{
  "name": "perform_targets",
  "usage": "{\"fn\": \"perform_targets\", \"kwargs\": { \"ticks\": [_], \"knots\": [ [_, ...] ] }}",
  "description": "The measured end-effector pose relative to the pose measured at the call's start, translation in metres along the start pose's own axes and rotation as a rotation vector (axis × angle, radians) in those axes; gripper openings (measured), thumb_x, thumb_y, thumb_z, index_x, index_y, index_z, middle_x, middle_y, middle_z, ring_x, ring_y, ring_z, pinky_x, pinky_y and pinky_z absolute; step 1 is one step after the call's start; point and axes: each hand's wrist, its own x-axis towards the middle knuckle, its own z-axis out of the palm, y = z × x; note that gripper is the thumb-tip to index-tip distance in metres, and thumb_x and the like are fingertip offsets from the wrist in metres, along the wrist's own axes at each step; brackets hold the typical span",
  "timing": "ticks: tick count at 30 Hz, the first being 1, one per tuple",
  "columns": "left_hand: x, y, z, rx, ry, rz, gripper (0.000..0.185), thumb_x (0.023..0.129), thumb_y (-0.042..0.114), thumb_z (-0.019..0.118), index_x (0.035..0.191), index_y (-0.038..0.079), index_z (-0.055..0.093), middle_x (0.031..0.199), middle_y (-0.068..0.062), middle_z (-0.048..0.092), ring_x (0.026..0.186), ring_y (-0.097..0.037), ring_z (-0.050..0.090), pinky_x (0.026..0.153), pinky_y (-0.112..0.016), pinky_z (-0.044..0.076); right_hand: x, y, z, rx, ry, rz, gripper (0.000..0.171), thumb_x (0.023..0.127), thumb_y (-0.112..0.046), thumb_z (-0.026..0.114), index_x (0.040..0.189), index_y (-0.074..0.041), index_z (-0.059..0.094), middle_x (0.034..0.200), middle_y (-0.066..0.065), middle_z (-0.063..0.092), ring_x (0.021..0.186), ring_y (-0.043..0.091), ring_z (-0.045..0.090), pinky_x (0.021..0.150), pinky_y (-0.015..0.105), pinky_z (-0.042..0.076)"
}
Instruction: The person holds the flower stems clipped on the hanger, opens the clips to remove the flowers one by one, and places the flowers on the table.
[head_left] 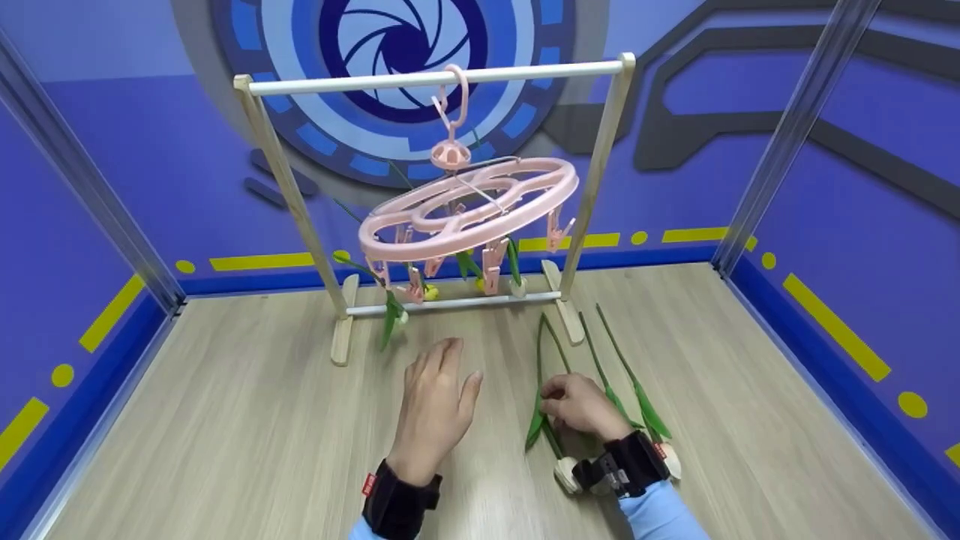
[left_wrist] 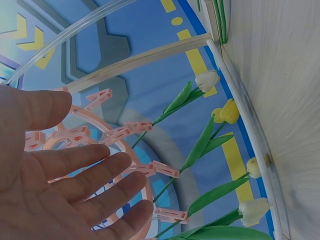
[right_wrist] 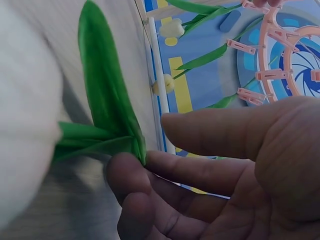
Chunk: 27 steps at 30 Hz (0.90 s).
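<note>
My right hand [head_left: 585, 405] reaches down to a white artificial tulip [head_left: 567, 474] on the table. In the right wrist view its fingers [right_wrist: 195, 170] are bent and touch the base of a green leaf [right_wrist: 110, 85], with the thumb held apart. The stem there is hidden behind the fingers. My left hand [head_left: 435, 401] hovers in front of the rack, fingers extended, holding nothing. Above hangs a tilted pink clip hanger [head_left: 469, 240]. White tulips [left_wrist: 206, 80] and yellow tulips [left_wrist: 230, 111] hang head-down from its clips [left_wrist: 165, 169].
The hanger hooks over the white top bar [head_left: 360, 82] of a wooden rack [head_left: 604, 165]. More tulips lie at the right, one white bloom [head_left: 670, 459] partly behind my wrist. Patterned blue walls [head_left: 862, 247] stand around the wooden table [head_left: 247, 420].
</note>
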Motion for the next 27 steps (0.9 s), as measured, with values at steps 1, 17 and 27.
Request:
{"fn": "perform_targets", "kwargs": {
  "ticks": [1,17,27],
  "knots": [
    [-0.0002,0.0,-0.0001,0.0,-0.002,-0.002,0.046,0.1,0.019,0.069,0.135,-0.009,0.061,0.132,-0.025,0.063,0.122,-0.043,0.06,0.101,-0.059,0.046,-0.0002,0.0002,0.0002,0.002,-0.005,0.0,0.024,0.093,-0.005,0.069,0.113,0.009,0.069,0.091,0.01,0.07,0.066,0.021,0.067,0.06,0.03,0.055],
    [-0.0001,-0.0018,-0.0004,0.009,0.021,0.007,0.046,0.098,0.018,0.072,0.134,-0.008,0.061,0.13,-0.025,0.064,0.119,-0.043,0.061,0.099,-0.06,0.047,0.0008,0.001,0.0003,-0.01,-0.062,-0.004,0.026,0.097,-0.01,0.066,0.118,0.007,0.069,0.089,0.005,0.069,0.065,0.018,0.066,0.06,0.03,0.053],
    [0.0036,-0.0091,-0.0076,-0.012,0.034,-0.024,0.044,0.098,0.017,0.072,0.133,-0.008,0.061,0.13,-0.025,0.063,0.118,-0.044,0.06,0.1,-0.061,0.046,-0.0041,-0.0035,-0.0065,-0.04,-0.025,-0.013,0.03,0.098,-0.014,0.067,0.12,0.007,0.069,0.106,0.013,0.071,0.075,0.018,0.066,0.071,0.035,0.056]
  ]
}}
